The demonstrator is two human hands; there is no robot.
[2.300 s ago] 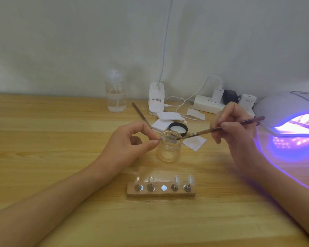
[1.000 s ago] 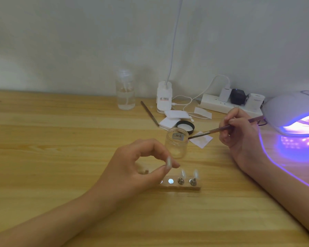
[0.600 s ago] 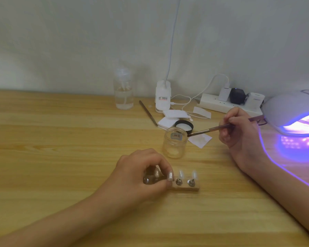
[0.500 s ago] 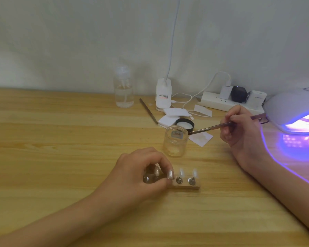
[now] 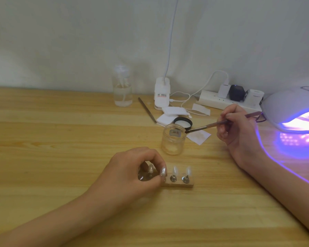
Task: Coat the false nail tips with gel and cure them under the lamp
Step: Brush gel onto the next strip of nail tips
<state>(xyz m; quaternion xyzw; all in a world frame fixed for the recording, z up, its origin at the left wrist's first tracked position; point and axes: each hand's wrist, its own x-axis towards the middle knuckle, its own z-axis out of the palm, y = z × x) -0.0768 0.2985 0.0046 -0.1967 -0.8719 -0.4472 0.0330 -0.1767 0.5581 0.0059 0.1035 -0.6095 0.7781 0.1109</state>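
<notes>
Wooden holder (image 5: 179, 183) with the nail tips (image 5: 175, 170) is set toward the worktop's front edge; one stand (image 5: 150, 170) is pinched by the left hand (image 5: 130, 177), possibly being seated. A brush (image 5: 209, 125) is gripped by the right hand (image 5: 239, 134) at the gel jar (image 5: 173, 141). Coating and curing under the lamp (image 5: 289, 106) seem unfinished.

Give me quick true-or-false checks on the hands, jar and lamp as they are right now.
1. The right hand holds the brush. True.
2. The lamp is off. False: it glows purple.
3. The glass jar is capped. False: it stands open, and its black lid lies on the table behind it.
4. The left hand grips a nail tip at the wooden holder. True.
5. The brush bristles touch a nail tip. False: they are at the jar's rim.
</notes>
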